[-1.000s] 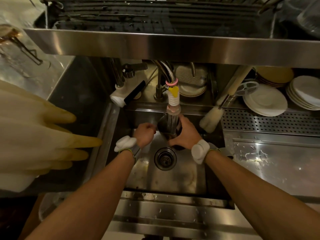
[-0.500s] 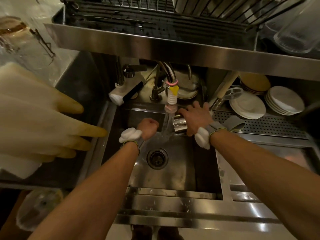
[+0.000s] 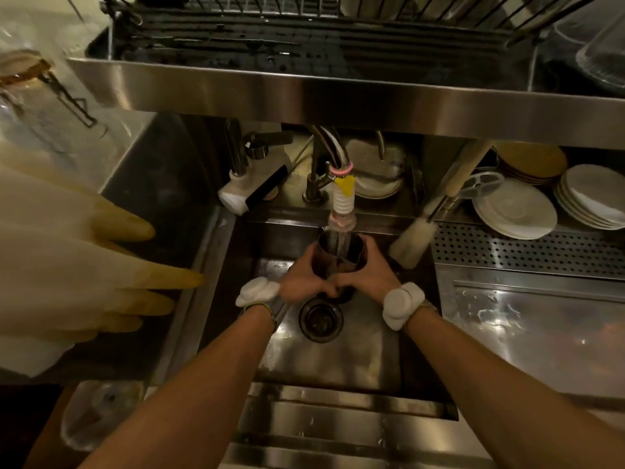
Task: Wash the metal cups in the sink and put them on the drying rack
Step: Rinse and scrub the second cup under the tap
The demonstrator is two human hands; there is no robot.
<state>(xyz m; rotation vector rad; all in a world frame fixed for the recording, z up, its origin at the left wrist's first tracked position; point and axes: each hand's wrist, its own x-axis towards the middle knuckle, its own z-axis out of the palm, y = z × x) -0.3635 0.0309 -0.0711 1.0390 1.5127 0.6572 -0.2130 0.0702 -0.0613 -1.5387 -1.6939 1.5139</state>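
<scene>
A metal cup [image 3: 341, 255] stands upright over the steel sink [image 3: 338, 360], right under the tap spout [image 3: 343, 201], with water running into it. My left hand [image 3: 302, 280] wraps its left side and my right hand [image 3: 368, 270] wraps its right side; both grip it just above the drain [image 3: 320, 319]. The drying rack [image 3: 304, 38] sits on the steel shelf above the sink; its contents are mostly out of view.
Pale rubber gloves [image 3: 77, 265] hang close at the left. A bottle brush [image 3: 416, 238] leans at the sink's back right. Stacks of white plates [image 3: 514, 213] lie on the perforated ledge at the right. A steel counter [image 3: 541, 333] extends to the right.
My right hand brought the cup from the sink's right side back under the tap, now upright. My left hand, a fist before, has closed on the cup too.
</scene>
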